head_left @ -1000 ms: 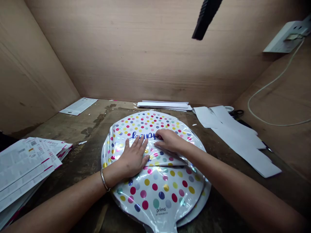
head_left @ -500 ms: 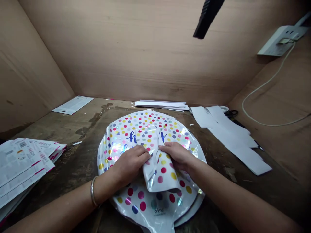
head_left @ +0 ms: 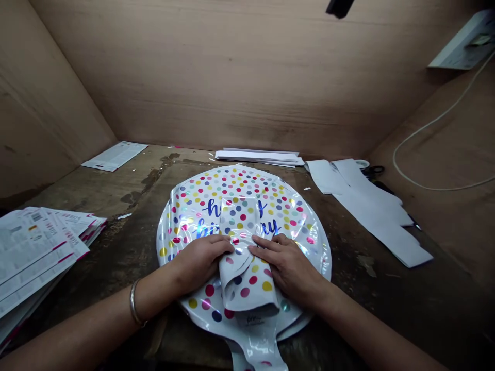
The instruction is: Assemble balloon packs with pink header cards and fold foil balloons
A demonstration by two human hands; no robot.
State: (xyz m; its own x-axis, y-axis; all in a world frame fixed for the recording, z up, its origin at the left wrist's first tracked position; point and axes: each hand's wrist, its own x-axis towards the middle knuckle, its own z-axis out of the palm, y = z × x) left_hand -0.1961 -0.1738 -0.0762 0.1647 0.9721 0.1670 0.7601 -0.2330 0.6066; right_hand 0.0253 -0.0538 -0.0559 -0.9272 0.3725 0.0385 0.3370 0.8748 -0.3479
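Note:
A flat round foil balloon (head_left: pixel 201 201) with coloured dots and blue lettering lies on a stack of like balloons in front of me. On top of it is a folded dotted balloon (head_left: pixel 243 257), narrowed into a strip. My left hand (head_left: pixel 199 259) is curled against the strip's left side, fingers closed on its fold. My right hand (head_left: pixel 288 265) lies on the strip's right side with fingers stretched out, pressing the foil down. A metal bangle (head_left: pixel 134 309) is on my left wrist.
Printed leaflets (head_left: pixel 34 252) are stacked at the left edge. White paper strips (head_left: pixel 367 206) lie at the right, flat white cards (head_left: pixel 259 155) at the back, one sheet (head_left: pixel 114 154) back left. Scissors (head_left: pixel 373 170), a white cable (head_left: pixel 433 154); wooden walls on three sides.
The top balloon has been folded from a wide flat fold into a narrow strip and drawn toward me. Both hands moved from its far edge down to its middle.

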